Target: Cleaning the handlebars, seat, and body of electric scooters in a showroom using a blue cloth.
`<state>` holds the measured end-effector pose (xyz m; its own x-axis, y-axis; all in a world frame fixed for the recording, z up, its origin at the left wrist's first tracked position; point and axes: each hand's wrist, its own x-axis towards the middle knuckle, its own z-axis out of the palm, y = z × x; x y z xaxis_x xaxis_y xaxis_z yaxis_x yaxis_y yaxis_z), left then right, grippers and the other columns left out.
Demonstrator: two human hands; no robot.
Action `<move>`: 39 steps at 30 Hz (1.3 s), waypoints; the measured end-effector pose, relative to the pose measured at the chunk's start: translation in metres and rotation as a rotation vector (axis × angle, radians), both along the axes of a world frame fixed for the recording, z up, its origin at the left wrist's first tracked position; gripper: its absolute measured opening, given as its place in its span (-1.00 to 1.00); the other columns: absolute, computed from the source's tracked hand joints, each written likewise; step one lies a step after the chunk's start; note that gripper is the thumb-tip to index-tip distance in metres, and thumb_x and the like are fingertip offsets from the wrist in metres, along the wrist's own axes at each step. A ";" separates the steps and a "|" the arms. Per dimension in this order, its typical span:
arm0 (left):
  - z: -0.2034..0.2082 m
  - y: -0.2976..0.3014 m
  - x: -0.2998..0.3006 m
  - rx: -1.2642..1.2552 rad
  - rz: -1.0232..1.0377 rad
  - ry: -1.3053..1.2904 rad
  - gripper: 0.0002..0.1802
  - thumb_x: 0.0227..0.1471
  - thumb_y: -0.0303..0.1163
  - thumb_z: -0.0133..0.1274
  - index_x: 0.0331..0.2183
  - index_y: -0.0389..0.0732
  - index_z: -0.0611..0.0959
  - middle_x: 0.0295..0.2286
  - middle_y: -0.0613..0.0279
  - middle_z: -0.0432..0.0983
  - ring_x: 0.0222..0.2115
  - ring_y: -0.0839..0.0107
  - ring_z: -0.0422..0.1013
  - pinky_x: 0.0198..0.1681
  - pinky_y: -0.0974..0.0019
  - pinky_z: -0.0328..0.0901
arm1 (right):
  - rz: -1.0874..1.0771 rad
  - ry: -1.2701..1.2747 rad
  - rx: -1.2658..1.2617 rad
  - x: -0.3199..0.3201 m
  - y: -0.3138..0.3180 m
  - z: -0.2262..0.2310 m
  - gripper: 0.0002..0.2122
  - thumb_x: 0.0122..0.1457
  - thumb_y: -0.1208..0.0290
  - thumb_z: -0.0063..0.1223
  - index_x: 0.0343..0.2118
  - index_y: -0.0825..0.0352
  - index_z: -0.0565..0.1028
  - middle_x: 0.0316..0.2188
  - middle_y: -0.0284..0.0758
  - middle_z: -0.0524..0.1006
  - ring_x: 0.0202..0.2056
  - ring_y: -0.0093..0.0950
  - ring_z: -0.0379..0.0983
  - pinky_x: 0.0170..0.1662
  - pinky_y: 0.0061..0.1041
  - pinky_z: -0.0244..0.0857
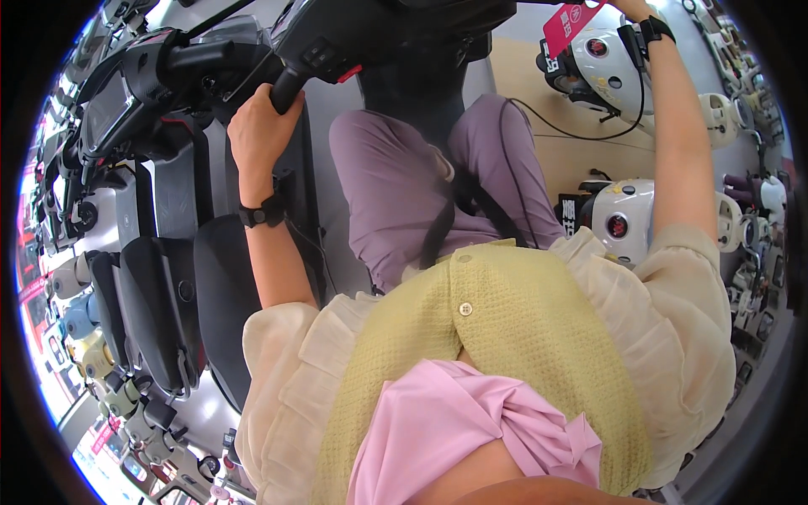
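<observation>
My left hand (259,126) is wrapped round the black left handlebar grip (289,88) of an electric scooter. A switch block with a red button (349,74) sits just inboard of that grip. At the top right edge my right hand (629,7) reaches to the far end of the handlebar; its fingers are cut off by the frame. A red tag (574,27) hangs beside it. The scooter's dark front panel (412,93) stands between my knees, which are in mauve trousers (391,185). Each wrist wears a black band, and a thin black cable hangs from the right one.
Close on my left stand parked scooters with black seats (160,311) and handlebars (198,55). To the right are white rounded helmet-like things (623,215) by a beige surface (547,105). More scooters line both sides toward the rim.
</observation>
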<state>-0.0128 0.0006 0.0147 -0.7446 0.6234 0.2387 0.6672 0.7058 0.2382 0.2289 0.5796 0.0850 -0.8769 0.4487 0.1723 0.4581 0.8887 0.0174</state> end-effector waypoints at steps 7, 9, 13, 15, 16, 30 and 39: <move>-0.003 0.000 -0.014 -0.013 -0.019 -0.070 -0.54 -0.07 0.04 0.17 -0.37 -0.19 0.63 -0.50 0.03 0.59 -0.41 0.05 0.53 -0.36 0.14 0.38 | 0.005 -0.007 -0.100 0.005 0.001 -0.002 -0.67 -0.17 0.17 0.37 -0.38 0.26 0.60 -0.47 -0.11 0.61 -0.41 -0.16 0.55 -0.25 -0.22 0.40; -0.004 0.001 -0.021 -0.013 -0.019 -0.051 -0.55 -0.07 0.03 0.17 -0.35 -0.18 0.64 -0.49 0.03 0.59 -0.41 0.05 0.54 -0.35 0.12 0.39 | -0.008 -0.040 -0.064 0.008 -0.004 -0.003 -0.68 -0.14 0.17 0.33 -0.36 0.27 0.60 -0.46 -0.11 0.60 -0.40 -0.15 0.55 -0.25 -0.21 0.40; -0.001 0.003 -0.036 0.002 -0.079 -0.018 -0.57 -0.04 0.01 0.17 -0.35 -0.19 0.64 -0.51 -0.01 0.57 -0.42 0.01 0.52 -0.35 0.12 0.36 | -0.030 -0.115 0.023 0.017 -0.019 -0.002 -0.69 -0.08 0.17 0.27 -0.33 0.28 0.58 -0.44 -0.10 0.60 -0.37 -0.13 0.55 -0.25 -0.20 0.40; 0.003 0.004 -0.047 -0.010 -0.117 0.019 -0.58 -0.05 0.00 0.16 -0.33 -0.17 0.65 -0.50 0.02 0.58 -0.42 0.02 0.53 -0.34 0.11 0.39 | -0.052 -0.160 0.059 0.025 -0.024 -0.004 -0.70 -0.05 0.18 0.24 -0.32 0.28 0.58 -0.43 -0.09 0.60 -0.36 -0.11 0.56 -0.25 -0.19 0.40; 0.005 0.005 -0.053 -0.017 -0.140 0.040 -0.58 -0.06 0.00 0.16 -0.32 -0.16 0.66 -0.50 0.03 0.59 -0.41 0.03 0.54 -0.34 0.10 0.40 | -0.062 -0.185 0.077 0.029 -0.025 -0.007 -0.70 -0.03 0.18 0.22 -0.31 0.29 0.57 -0.43 -0.09 0.60 -0.35 -0.11 0.56 -0.25 -0.19 0.41; 0.009 0.012 -0.073 0.012 -0.164 0.123 -0.63 -0.05 -0.07 0.17 -0.22 -0.05 0.67 -0.46 0.14 0.62 -0.40 0.12 0.56 -0.31 0.15 0.41 | -0.051 -0.145 0.047 0.046 -0.027 -0.023 -0.66 0.08 0.24 0.17 -0.10 0.27 0.52 -0.25 -0.06 0.59 -0.18 -0.01 0.50 -0.14 -0.21 0.37; 0.004 0.007 -0.048 0.012 -0.092 0.136 -0.63 -0.08 -0.13 0.19 -0.22 -0.09 0.64 -0.45 0.16 0.61 -0.42 0.12 0.55 -0.34 0.19 0.40 | -0.014 -0.040 0.007 0.047 -0.007 -0.029 -0.63 0.08 0.17 0.15 -0.08 0.25 0.51 -0.21 -0.09 0.58 -0.14 -0.06 0.49 -0.11 -0.28 0.35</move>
